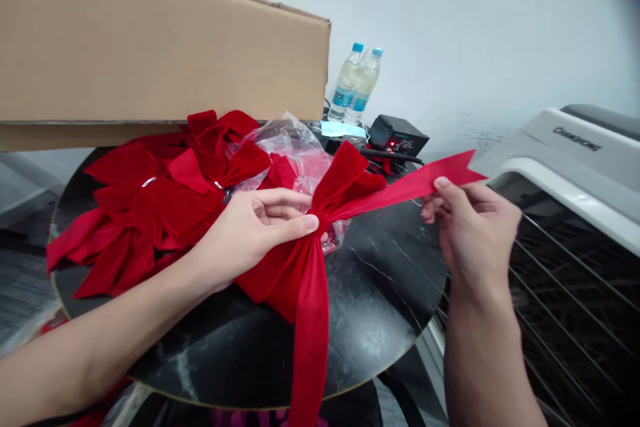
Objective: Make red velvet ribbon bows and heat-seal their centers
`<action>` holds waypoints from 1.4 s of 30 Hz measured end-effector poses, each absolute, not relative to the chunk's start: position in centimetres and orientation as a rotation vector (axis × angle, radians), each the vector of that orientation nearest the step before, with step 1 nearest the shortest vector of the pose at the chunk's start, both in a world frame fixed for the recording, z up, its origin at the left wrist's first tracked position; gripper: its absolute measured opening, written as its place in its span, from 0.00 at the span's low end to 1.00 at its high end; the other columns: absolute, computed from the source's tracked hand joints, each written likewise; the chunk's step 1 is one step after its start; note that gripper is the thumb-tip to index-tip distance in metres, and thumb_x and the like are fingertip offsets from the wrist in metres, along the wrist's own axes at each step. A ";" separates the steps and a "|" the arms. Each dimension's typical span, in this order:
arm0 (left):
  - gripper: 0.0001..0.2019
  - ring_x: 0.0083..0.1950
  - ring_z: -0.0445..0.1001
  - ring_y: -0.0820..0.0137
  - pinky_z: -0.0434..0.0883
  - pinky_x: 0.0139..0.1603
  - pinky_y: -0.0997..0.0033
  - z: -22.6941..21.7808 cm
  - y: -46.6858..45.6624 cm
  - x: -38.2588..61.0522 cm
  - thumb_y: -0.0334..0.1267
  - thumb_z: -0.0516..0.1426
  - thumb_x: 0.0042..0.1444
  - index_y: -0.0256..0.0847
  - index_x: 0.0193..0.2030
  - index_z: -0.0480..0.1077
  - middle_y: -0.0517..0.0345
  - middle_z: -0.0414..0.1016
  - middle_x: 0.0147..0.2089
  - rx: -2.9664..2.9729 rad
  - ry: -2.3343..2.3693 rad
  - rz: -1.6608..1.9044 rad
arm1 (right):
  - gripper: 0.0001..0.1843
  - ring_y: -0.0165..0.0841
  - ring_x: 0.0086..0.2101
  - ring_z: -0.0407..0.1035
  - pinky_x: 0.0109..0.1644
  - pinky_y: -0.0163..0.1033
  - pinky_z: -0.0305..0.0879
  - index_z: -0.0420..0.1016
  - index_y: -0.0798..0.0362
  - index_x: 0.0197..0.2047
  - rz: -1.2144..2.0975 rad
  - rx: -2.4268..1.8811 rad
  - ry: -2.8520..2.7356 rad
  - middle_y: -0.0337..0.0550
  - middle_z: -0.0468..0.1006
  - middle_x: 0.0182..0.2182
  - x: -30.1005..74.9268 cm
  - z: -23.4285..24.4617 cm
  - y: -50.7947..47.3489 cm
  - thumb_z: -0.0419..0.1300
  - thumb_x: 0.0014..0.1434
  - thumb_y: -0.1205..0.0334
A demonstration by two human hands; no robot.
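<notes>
A red velvet bow is held above a round black marble table. My left hand pinches the bow at its knot. My right hand pinches the end of one ribbon tail, pulled out taut to the right. The other tail hangs down over the table's front edge. A pile of similar red bows lies on the left of the table, with clear plastic bags on it.
A large cardboard box stands at the back left. Two water bottles and a small black device with a red light sit at the back. A white appliance with a wire rack is at the right.
</notes>
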State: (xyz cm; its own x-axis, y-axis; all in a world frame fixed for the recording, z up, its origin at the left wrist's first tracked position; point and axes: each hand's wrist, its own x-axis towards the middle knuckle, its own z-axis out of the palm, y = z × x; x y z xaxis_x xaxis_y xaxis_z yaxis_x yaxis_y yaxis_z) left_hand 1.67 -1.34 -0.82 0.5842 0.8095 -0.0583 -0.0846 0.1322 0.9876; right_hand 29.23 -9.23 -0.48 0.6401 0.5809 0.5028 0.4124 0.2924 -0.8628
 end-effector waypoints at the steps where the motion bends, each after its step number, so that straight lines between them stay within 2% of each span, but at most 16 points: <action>1: 0.18 0.40 0.85 0.66 0.79 0.42 0.74 -0.8 -1.3 1.7 0.37 0.71 0.51 0.45 0.49 0.78 0.59 0.85 0.35 1.282 0.679 0.739 | 0.12 0.29 0.20 0.67 0.24 0.37 0.62 0.77 0.52 0.25 0.171 -1.355 -0.924 0.39 0.75 0.20 29.5 -0.8 -9.3 0.71 0.56 0.59; 4: 0.14 0.37 0.83 0.72 0.77 0.42 0.78 -0.6 -1.2 1.8 0.35 0.70 0.54 0.46 0.45 0.73 0.64 0.81 0.33 1.334 0.572 0.800 | 0.14 0.28 0.19 0.66 0.21 0.35 0.61 0.78 0.53 0.27 0.251 -1.538 -0.886 0.40 0.77 0.22 30.6 -1.6 -10.1 0.70 0.56 0.53; 6: 0.08 0.38 0.81 0.75 0.76 0.43 0.80 -0.3 -1.3 1.8 0.33 0.69 0.55 0.43 0.38 0.74 0.63 0.79 0.35 1.419 0.536 0.832 | 0.14 0.28 0.18 0.66 0.20 0.34 0.61 0.79 0.53 0.27 0.262 -1.682 -0.880 0.40 0.77 0.21 31.7 -1.9 -10.9 0.69 0.56 0.51; 8: 0.04 0.39 0.81 0.74 0.76 0.44 0.80 -0.1 -1.4 1.8 0.33 0.67 0.57 0.41 0.34 0.77 0.61 0.80 0.36 1.505 0.517 0.805 | 0.12 0.29 0.18 0.66 0.19 0.35 0.59 0.82 0.53 0.28 0.223 -1.796 -0.875 0.43 0.77 0.20 33.2 -1.8 -11.8 0.71 0.53 0.54; 11: 0.03 0.40 0.83 0.71 0.78 0.45 0.77 0.1 -1.6 1.8 0.35 0.66 0.59 0.41 0.34 0.80 0.58 0.83 0.36 1.538 0.509 0.709 | 0.08 0.32 0.18 0.67 0.19 0.37 0.60 0.83 0.53 0.27 0.113 -1.902 -0.847 0.47 0.79 0.21 35.5 -1.3 -12.7 0.72 0.51 0.57; 14: 0.02 0.41 0.84 0.68 0.79 0.46 0.76 0.0 -1.8 1.9 0.36 0.66 0.59 0.42 0.36 0.81 0.57 0.85 0.37 1.493 0.544 0.640 | 0.10 0.31 0.18 0.66 0.20 0.37 0.62 0.82 0.50 0.27 0.076 -1.928 -0.875 0.44 0.79 0.22 36.5 -0.4 -12.5 0.69 0.56 0.55; 17: 0.03 0.43 0.85 0.67 0.79 0.47 0.75 -0.1 -2.0 2.1 0.36 0.66 0.59 0.43 0.38 0.82 0.57 0.86 0.39 1.484 0.602 0.636 | 0.13 0.31 0.18 0.67 0.20 0.36 0.63 0.83 0.52 0.30 0.314 -1.921 -1.048 0.43 0.80 0.23 35.7 0.0 -10.9 0.69 0.56 0.51; 21: 0.03 0.44 0.85 0.65 0.80 0.49 0.72 -0.1 -1.9 2.1 0.37 0.65 0.59 0.43 0.39 0.82 0.56 0.86 0.41 1.522 0.637 0.631 | 0.22 0.31 0.21 0.71 0.24 0.36 0.68 0.83 0.57 0.40 0.661 -1.795 -1.241 0.45 0.81 0.25 33.7 -1.6 -6.5 0.72 0.53 0.46; 24: 0.03 0.43 0.85 0.65 0.80 0.49 0.72 -0.2 -1.8 2.1 0.36 0.66 0.58 0.42 0.38 0.82 0.55 0.86 0.40 1.524 0.615 0.640 | 0.31 0.29 0.23 0.70 0.28 0.35 0.69 0.76 0.56 0.53 0.602 -1.661 -1.194 0.41 0.80 0.26 33.6 -3.6 -2.1 0.72 0.52 0.45; 27: 0.02 0.43 0.84 0.66 0.80 0.48 0.73 -0.2 -1.6 2.1 0.36 0.67 0.57 0.42 0.37 0.83 0.56 0.86 0.39 1.547 0.631 0.656 | 0.33 0.30 0.28 0.73 0.35 0.38 0.73 0.72 0.53 0.56 0.504 -1.537 -1.158 0.40 0.81 0.30 34.5 -5.1 1.6 0.72 0.50 0.47; 30: 0.03 0.43 0.84 0.67 0.79 0.48 0.75 -0.1 -1.5 2.1 0.36 0.67 0.57 0.43 0.37 0.83 0.57 0.86 0.40 1.544 0.671 0.661 | 0.31 0.33 0.30 0.74 0.39 0.41 0.74 0.74 0.52 0.55 0.421 -1.482 -1.178 0.42 0.82 0.32 34.9 -5.7 3.7 0.72 0.50 0.51; 35: 0.04 0.44 0.84 0.67 0.80 0.49 0.74 -0.1 -1.5 2.1 0.35 0.67 0.57 0.44 0.39 0.84 0.58 0.86 0.42 1.527 0.730 0.660 | 0.20 0.35 0.31 0.75 0.39 0.43 0.74 0.78 0.53 0.48 0.240 -1.506 -1.186 0.45 0.82 0.34 34.6 -6.0 4.0 0.68 0.55 0.52; 42: 0.04 0.45 0.84 0.65 0.79 0.50 0.72 -0.8 -1.2 2.0 0.37 0.67 0.57 0.46 0.39 0.84 0.58 0.86 0.42 1.556 0.751 0.716 | 0.13 0.39 0.32 0.77 0.39 0.45 0.73 0.80 0.51 0.42 0.072 -1.579 -1.236 0.43 0.80 0.28 35.0 -5.3 1.3 0.69 0.55 0.53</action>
State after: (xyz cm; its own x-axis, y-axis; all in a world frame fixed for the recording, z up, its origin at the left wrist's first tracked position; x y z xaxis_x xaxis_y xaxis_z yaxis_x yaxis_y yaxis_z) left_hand 2.04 -1.25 -0.78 0.6012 0.7986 0.0286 0.0669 -0.0860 0.9940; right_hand 34.95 1.28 -5.28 0.4587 0.7220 0.5180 0.6567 0.1174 -0.7450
